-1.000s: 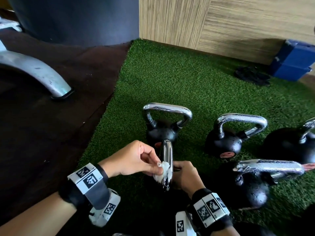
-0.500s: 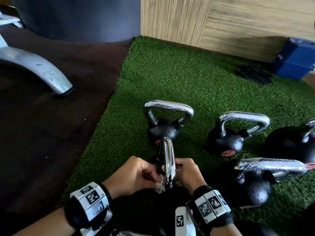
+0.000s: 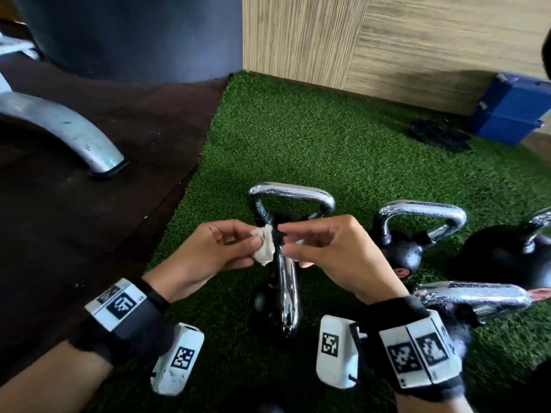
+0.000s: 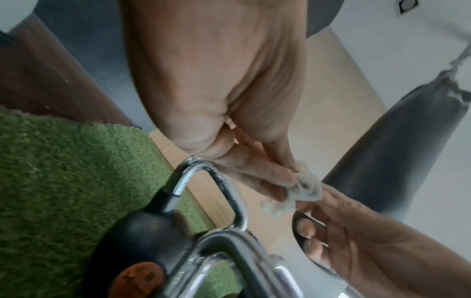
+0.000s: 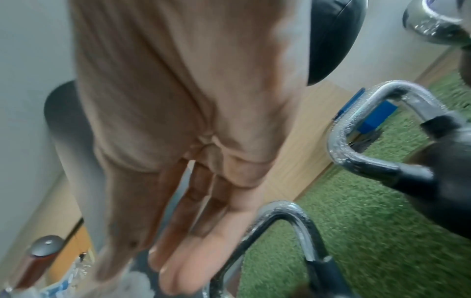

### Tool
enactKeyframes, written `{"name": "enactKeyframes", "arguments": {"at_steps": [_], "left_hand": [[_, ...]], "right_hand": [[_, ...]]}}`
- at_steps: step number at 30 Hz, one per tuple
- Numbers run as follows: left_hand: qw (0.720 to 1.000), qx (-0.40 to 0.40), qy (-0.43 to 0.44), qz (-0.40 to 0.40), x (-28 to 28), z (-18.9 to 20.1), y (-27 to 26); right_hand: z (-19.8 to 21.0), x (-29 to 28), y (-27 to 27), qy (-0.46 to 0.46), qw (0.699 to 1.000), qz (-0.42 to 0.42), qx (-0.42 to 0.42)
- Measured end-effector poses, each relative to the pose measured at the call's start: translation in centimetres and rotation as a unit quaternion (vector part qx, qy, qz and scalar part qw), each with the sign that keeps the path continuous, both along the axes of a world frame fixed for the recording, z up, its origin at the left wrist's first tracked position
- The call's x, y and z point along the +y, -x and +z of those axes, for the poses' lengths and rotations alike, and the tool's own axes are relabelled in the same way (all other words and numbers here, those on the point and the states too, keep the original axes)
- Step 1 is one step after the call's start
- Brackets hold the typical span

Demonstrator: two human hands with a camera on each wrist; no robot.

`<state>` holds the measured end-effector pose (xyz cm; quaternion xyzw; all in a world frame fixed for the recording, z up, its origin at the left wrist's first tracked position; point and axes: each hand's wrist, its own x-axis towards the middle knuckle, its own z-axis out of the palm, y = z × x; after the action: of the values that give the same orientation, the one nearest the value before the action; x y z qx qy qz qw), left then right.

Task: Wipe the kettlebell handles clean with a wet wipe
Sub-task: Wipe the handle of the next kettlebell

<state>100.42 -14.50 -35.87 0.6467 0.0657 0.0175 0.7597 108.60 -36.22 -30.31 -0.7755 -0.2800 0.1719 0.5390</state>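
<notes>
Both hands are raised just above the nearest kettlebell handle (image 3: 287, 296), a chrome loop seen edge-on at the centre of the head view, running toward 6 o'clock. The left hand (image 3: 208, 257) pinches the crumpled wet wipe (image 3: 264, 247) between thumb and fingertips; the wipe hangs clear of the chrome, near the far end of the handle but apparently not touching it. The right hand (image 3: 334, 254) meets it from 3 o'clock, and the left wrist view shows its fingertips (image 4: 328, 193) on the wipe's (image 4: 303, 191) other edge, so both hands grip the same small wad. Held this way, the wipe is most likely being refolded or turned to a fresh face, which needs 2 hands and explains why neither is on metal. In the right wrist view the right hand's fingers (image 5: 193, 201) extend long toward the wipe (image 5: 135, 282), which is blurred at 7 o'clock. The kettlebells sit grouped on the green turf (image 3: 298, 138), handles up and within reach: 1 handle (image 3: 290, 193) at 12 o'clock from the hands, another (image 3: 420, 211) at 2 o'clock, a lying one (image 3: 474, 293) at 4 o'clock, and part of a black bell (image 3: 507, 254) at 3 o'clock. A blue box (image 3: 512, 108) stands by the wooden wall (image 3: 417, 40) at 1 o'clock, away from the work.
</notes>
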Motion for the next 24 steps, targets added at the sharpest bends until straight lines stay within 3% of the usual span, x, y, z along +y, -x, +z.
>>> {"name": "enactKeyframes", "arguments": {"at_steps": [2, 6, 12, 13, 15, 17, 19, 21, 24], "left_hand": [[1.000, 0.003, 0.027, -0.016, -0.4, 0.7, -0.5], [0.998, 0.014, 0.057, -0.011, -1.4, 1.6, -1.0], [0.997, 0.005, 0.065, -0.038, -1.6, 0.8, -1.0], [0.998, 0.018, 0.035, -0.057, -1.3, 0.3, -1.0], [0.986, 0.058, -0.120, -0.098, -0.7, -1.3, -0.8], [0.923, 0.105, -0.338, -0.154, -0.5, -3.4, -0.2], [0.844, 0.105, -0.475, -0.225, -1.6, -5.7, 0.6], [0.829, 0.062, -0.494, -0.256, -3.8, -7.8, 1.1], [0.845, -0.003, -0.507, -0.170, -6.9, -10.2, 1.0]], "right_hand": [[0.6, 0.6, 0.6, -0.019, 0.999, 0.025, -0.027], [0.4, 0.9, 1.0, -0.036, 0.993, -0.017, -0.113], [-1.2, 0.6, 0.8, -0.010, 0.989, -0.069, -0.131], [-1.7, 0.4, 0.5, 0.002, 0.988, -0.084, -0.128], [-2.7, -0.1, -0.3, 0.026, 0.985, -0.127, -0.117], [-3.9, -0.7, -1.2, 0.044, 0.979, -0.181, -0.086], [-5.4, -1.3, -1.8, 0.066, 0.972, -0.219, -0.060], [-6.9, -1.6, -2.0, 0.089, 0.968, -0.232, -0.042], [-8.9, -1.6, -1.9, 0.082, 0.973, -0.218, 0.000]]}}
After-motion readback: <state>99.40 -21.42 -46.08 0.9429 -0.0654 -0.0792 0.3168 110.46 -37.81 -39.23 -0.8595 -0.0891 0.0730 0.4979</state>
